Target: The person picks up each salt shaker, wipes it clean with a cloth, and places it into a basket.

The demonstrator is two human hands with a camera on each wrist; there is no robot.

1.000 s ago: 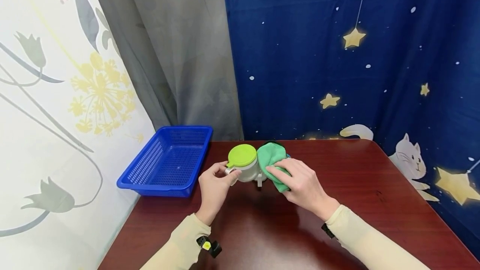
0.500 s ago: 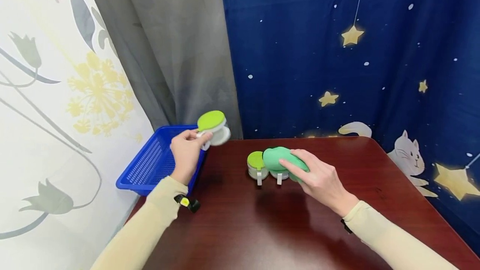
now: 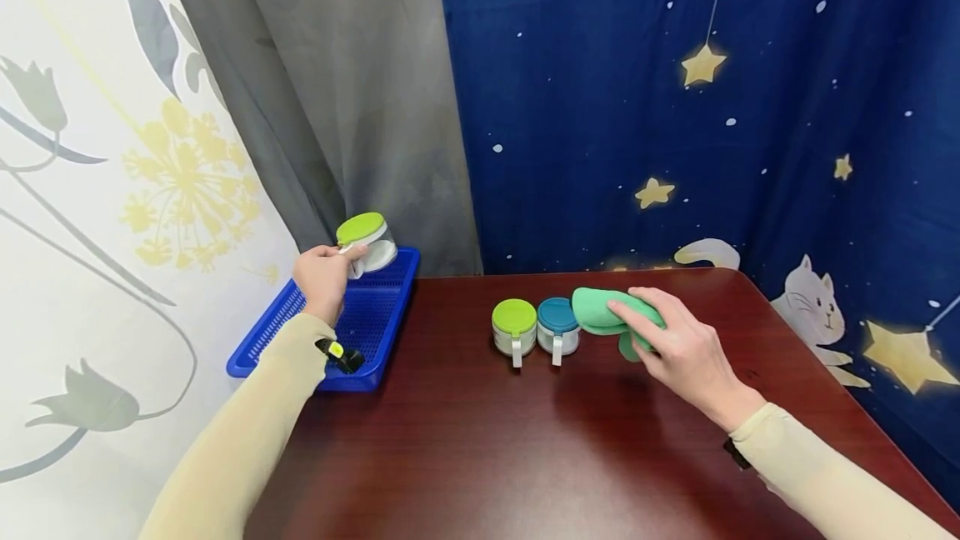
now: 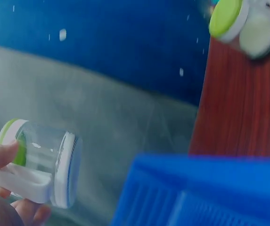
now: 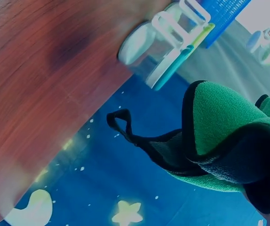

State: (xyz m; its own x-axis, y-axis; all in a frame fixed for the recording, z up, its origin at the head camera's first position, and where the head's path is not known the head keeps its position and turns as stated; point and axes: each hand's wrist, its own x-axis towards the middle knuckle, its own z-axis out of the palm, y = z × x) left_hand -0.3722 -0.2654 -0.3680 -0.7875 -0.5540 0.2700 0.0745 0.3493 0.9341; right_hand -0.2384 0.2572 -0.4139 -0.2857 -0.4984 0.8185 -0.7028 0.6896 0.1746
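Observation:
My left hand (image 3: 322, 277) pinches the white handle of a clear seasoning jar (image 3: 377, 250) with a lime-green lid, held in the air over the blue basket (image 3: 384, 307). In the left wrist view, thumb and fingers close on that jar (image 4: 45, 150) beside its lid. A folded green cloth (image 3: 603, 309) hangs from my right hand (image 3: 686, 348), above the table. Black trim and a loop show on the cloth (image 5: 224, 117) in the right wrist view. To its left stand two similar jars side by side, a teal-lidded jar (image 3: 558, 317) and another green-lidded jar (image 3: 514, 319), handles facing me.
The perforated basket sits at the table's back left corner, by a white patterned wall (image 3: 187, 273). Grey and blue star-printed curtains (image 3: 570, 148) hang behind the far edge of the dark red table (image 3: 465, 440).
My left hand has lifted one green-lidded jar away from the others and carried it left over the basket. My right hand has moved right with the cloth, uncovering the teal-lidded jar.

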